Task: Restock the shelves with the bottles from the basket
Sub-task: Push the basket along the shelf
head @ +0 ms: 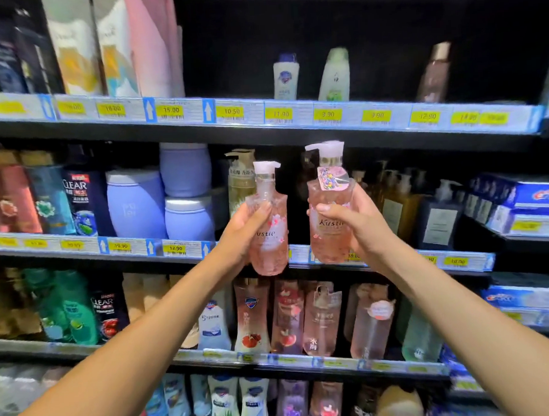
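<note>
- Head view: two clear pink plastic pump bottles with white pump heads, both held up in front of the middle black metal shelf (pixel 460 260).
- left hand (pixel 242 231) grips the left pink bottle (pixel 270 240) round its mid-body, thumb on the front, fingers wrapped behind.
- right hand (pixel 360 225) grips the right pink bottle (pixel 330 236) the same way, thumb lying across the label.
- Both bottles are upright and side by side with a narrow gap between them. I see no contact.
- Their bases hang level with the shelf's front price rail, so neither is set down yet.
- Basket is not in frame.
- Step, as I read it: placement. The bottles are picked and carried, but not yet shelved.
- Likely target is the dark empty slot just behind them, between the pale olive pump bottle (pixel 238 181) and the row of amber pump bottles (pixel 393 201).
- Next move calls for:
  - lifting the bases over the price rail, then pushing straight back into the slot
  - keeping the pump heads under the upper shelf edge, which looks workable but not generous
  - keeping the labels facing front and the nozzles off the neighbouring bottles
- The slot looks wide enough for both. Depth is too dark to judge.
- Risk: a smooth, rounded body gripped one-handed could slip or tip on release, so each base should seat flat before the hand lets go.
</note>
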A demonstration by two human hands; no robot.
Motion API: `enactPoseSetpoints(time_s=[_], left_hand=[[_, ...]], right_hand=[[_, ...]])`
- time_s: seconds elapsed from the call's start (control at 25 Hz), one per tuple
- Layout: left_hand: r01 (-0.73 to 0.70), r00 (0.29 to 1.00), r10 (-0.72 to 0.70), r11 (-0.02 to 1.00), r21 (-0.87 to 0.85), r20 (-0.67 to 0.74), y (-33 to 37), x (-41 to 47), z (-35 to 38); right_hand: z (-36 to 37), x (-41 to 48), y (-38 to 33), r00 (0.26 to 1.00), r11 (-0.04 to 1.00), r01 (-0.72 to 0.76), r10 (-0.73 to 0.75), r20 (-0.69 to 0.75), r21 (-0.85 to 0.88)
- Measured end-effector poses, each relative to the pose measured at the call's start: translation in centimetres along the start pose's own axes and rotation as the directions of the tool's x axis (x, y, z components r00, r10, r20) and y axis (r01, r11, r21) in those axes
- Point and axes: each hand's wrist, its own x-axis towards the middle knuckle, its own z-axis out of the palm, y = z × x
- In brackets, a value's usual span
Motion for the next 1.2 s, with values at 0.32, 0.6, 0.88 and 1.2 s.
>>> enactPoseSetpoints(time_s=[0.32, 0.6, 0.88, 1.2], left_hand=[[-0.086, 0.989, 0.093, 0.994, 0.067, -0.113, -3.3, -0.2, -1.7], [-0.079, 0.985, 0.088, 0.995, 0.066, -0.151, -4.0, -0.7, -2.2], [-0.05, 0.985, 0.054, 0.998, 0.032, -0.163, -3.8, -1.0, -2.1], [-0.062, 0.986, 0.07, 0.997, 0.055, -0.149, -4.0, -1.0, -2.2]], right_hand=[[-1.5, 1.9, 1.0, 0.984, 0.905, 0.174, -0.174, 0.037, -0.387], [-1.4, 2.3, 3.4, 0.996, 0.766, 0.043, -0.084, -0.033, -0.642], [-1.7, 3.7, 3.4, 0.98, 0.733, -0.165, 0.048, -0.191, -0.66], [-0.9, -3.0, 3.6, 0.961, 0.349, 0.009, -0.261, -0.088, -0.937]])
